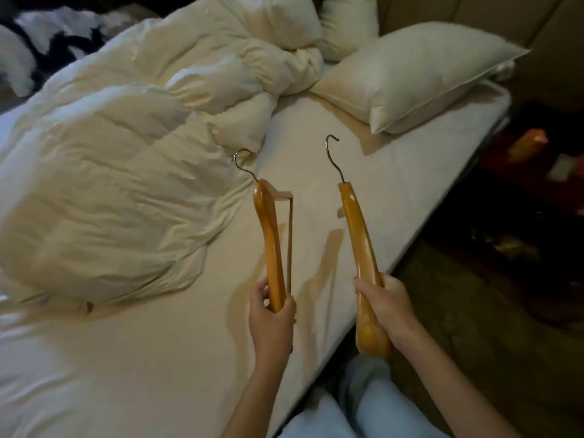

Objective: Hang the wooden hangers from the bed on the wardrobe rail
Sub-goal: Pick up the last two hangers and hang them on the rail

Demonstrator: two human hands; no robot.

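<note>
I hold two wooden hangers above the bed (164,358). My left hand (271,317) grips the lower end of one wooden hanger (268,235), whose metal hook points up and away. My right hand (384,305) is wrapped around the second wooden hanger (358,235) near its lower part, with the end sticking out below my fist. Its hook also points away from me. Both hangers are seen edge-on, roughly parallel and apart. No wardrobe rail is in view.
A crumpled white duvet (120,172) covers the bed's left half. Pillows (407,77) lie at the head end by a padded headboard (474,14). Dark floor (474,311) with dim objects runs along the bed's right side. My pale trouser legs (363,406) show below.
</note>
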